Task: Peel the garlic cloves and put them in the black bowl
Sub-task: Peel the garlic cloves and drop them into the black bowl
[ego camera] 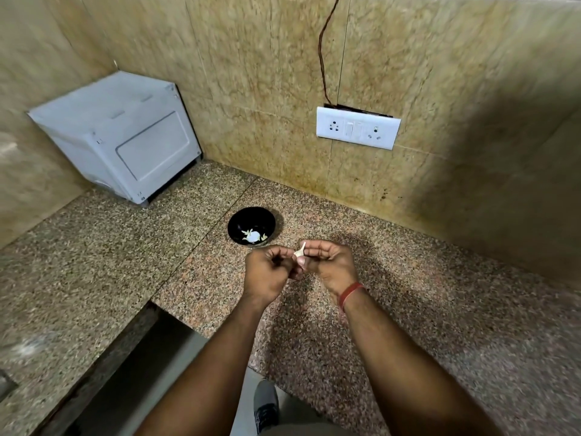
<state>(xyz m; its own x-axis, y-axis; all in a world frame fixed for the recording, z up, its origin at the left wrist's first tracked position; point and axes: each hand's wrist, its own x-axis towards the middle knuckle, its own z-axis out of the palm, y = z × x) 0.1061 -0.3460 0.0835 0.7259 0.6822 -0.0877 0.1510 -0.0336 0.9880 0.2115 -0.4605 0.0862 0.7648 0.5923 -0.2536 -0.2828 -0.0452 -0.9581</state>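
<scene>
Garlic clove (299, 251) pinched in right hand (330, 265), tip pointing up and away, left hand (270, 272) curled on its near end w/ fingers working the skin — black bowl (251, 226) just beyond, nearer the left hand.

We see a speckled granite tabletop (408, 309) filling the lower half of the view, with a dark cut-out at its 7 o'clock edge. At 10 o'clock a white appliance (122, 136) stands in the corner, its back turned toward us, close against the tiled wall (251, 89). At 1 o'clock a white switchboard (358, 127) is set in that wall, with sockets and switches on it, and a dark wire (325, 48) runs up from its top edge. At 6 o'clock we see a grey shoe (266, 404) on the floor.
</scene>
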